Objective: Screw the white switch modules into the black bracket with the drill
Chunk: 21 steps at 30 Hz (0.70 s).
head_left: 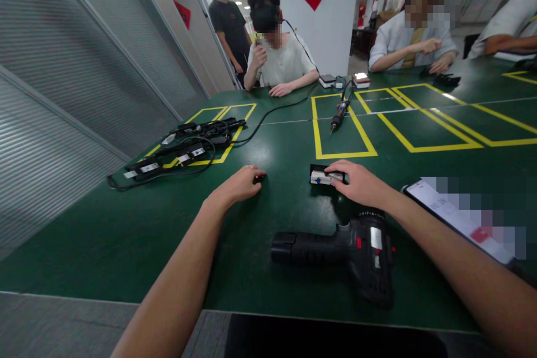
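My left hand [243, 183] rests on the green table with its fingers closed on a small black piece [260, 178], whose kind is too small to make out. To its right, my right hand [356, 182] grips the right end of a short black-and-white block [319, 177] with a blue mark on its side. My fingers cover part of that block, which sits low at the table surface. A black cordless drill [331, 251] lies on its side closer to me, below my right hand, and neither hand touches it.
Black corded devices [188, 142] lie heaped at the left. A pen-shaped electric screwdriver [340, 113] lies inside a yellow taped outline [318, 134]. By my right forearm is a phone or tablet [453, 212]. Co-workers sit across the table [126, 240]; another person stands behind.
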{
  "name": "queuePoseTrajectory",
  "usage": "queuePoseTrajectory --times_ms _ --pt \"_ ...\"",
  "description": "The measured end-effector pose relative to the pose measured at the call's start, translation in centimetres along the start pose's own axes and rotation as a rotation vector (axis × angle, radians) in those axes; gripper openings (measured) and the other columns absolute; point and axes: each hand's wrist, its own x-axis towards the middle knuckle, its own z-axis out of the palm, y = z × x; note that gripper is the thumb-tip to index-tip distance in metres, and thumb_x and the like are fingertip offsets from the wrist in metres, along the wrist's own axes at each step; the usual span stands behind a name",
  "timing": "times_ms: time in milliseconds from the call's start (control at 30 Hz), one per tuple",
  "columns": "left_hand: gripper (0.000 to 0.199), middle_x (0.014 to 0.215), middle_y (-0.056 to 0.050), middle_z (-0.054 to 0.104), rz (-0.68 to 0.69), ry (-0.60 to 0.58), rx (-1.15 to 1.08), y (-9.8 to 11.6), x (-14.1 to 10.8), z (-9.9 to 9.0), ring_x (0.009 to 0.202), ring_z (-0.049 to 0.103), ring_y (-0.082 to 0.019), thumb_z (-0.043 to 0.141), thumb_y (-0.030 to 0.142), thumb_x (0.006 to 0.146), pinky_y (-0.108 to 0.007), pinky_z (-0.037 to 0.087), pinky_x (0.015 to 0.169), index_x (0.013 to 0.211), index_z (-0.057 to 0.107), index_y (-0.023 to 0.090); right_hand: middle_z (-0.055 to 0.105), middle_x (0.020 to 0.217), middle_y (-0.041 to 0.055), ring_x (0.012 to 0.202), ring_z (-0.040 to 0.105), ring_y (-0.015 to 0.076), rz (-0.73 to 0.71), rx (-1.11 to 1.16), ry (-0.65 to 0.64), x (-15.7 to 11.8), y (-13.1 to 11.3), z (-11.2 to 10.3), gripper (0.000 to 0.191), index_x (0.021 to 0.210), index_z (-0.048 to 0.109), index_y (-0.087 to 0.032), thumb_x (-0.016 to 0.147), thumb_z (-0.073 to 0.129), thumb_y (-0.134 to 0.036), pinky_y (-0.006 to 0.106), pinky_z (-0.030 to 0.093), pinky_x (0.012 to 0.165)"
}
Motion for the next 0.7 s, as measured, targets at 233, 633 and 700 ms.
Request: queuePoseTrajectory --times_ms 233,633,700 --pt "0.031 0.115 -0.009 0.056 -0.283 -0.197 0.055 -2.4 -1.5 -1.0 0.097 0.058 -0.021 0.053 0.03 0.086 -0.041 0.05 0.08 0.114 0.053 0.017 0.061 0.109 0.0087 0.099 0.057 0.0211 -0.011 -0.019 0.005 -0.1 0.1 0.2 0.031 0.109 0.061 -0.018 0.08 0.052 -0.018 0.039 0.043 0.092" --pt "0.05 0.136 -0.015 0.039 -0.105 0.249 0.053 3.2 -1.9 -1.3 0.126 0.038 -0.028 0.05 0.03 0.085 -0.045 0.031 0.105 0.131 0.037 0.017 0.057 0.109 0.0105 0.103 0.053 0.0258 -0.012 -0.085 0.025 -0.2 -0.1 0.5 0.032 0.107 0.057 -0.019 0.078 0.059 -0.031 0.043 0.042 0.092" --pt "0.055 0.143 -0.01 0.031 0.113 0.334 -0.019 6.8 -0.7 -0.4 0.131 0.031 -0.025 0.05 0.032 0.085 -0.043 0.026 0.109 0.135 0.03 0.021 0.056 0.106 0.0117 0.102 0.052 0.0293 0.026 -0.165 0.052 -0.3 0.1 0.6 0.039 0.104 0.056 -0.018 0.072 0.065 -0.037 0.045 0.045 0.087"
